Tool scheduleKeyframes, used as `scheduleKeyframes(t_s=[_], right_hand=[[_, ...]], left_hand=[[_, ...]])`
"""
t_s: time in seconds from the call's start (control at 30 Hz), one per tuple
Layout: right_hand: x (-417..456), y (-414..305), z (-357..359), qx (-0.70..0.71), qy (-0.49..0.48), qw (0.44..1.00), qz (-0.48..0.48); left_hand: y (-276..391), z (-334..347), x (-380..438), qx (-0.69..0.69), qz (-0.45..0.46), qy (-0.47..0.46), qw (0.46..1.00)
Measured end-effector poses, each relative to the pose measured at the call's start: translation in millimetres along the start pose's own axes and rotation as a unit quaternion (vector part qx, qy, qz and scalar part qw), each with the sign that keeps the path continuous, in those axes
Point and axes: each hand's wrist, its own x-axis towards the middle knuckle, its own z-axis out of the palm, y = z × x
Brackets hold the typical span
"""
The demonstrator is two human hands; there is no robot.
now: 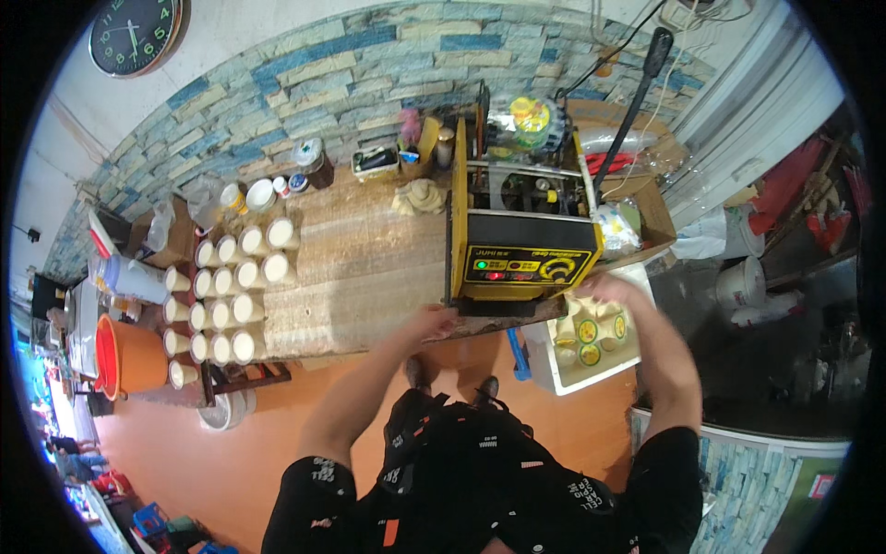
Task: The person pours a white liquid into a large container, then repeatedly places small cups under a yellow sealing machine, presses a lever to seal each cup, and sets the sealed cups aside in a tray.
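Note:
A yellow and black cup-sealing machine [526, 256] with a printed film roll [529, 121] and a raised black lever [633, 104] stands on the wooden table [360, 277]. My left hand [437, 322] is at the table's front edge, by the machine's lower left corner; its fingers are partly hidden. Over the back of a white foam box [554, 367] is my right hand [609, 287], beside the machine's right side. I cannot tell whether it grips anything. Inside the box lie several sealed cups [588, 331] with yellow-green printed lids.
Several open cups of pale liquid [242, 308] stand in rows on the table's left. An orange bucket [131, 356] is beyond them. A crumpled cloth [419, 197] and several jars [313, 163] line the back. Right of the machine sits a cardboard box [654, 215].

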Motion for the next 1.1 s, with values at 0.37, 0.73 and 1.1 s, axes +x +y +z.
scheduleKeyframes(t_s=[0.37, 0.73, 1.1], right_hand=[[-154, -258, -296, 0.504, 0.232, 0.746, -0.369], [-238, -101, 20, 0.206, 0.463, 0.552, -0.662], [-216, -91, 79, 0.28, 0.549, 0.502, -0.607]], left_hand=[[250, 51, -1, 0.162, 0.383, 0.277, 0.866], [253, 74, -8, 0.196, 0.36, 0.355, 0.84], [250, 62, -12, 0.21, 0.354, 0.382, 0.828]])
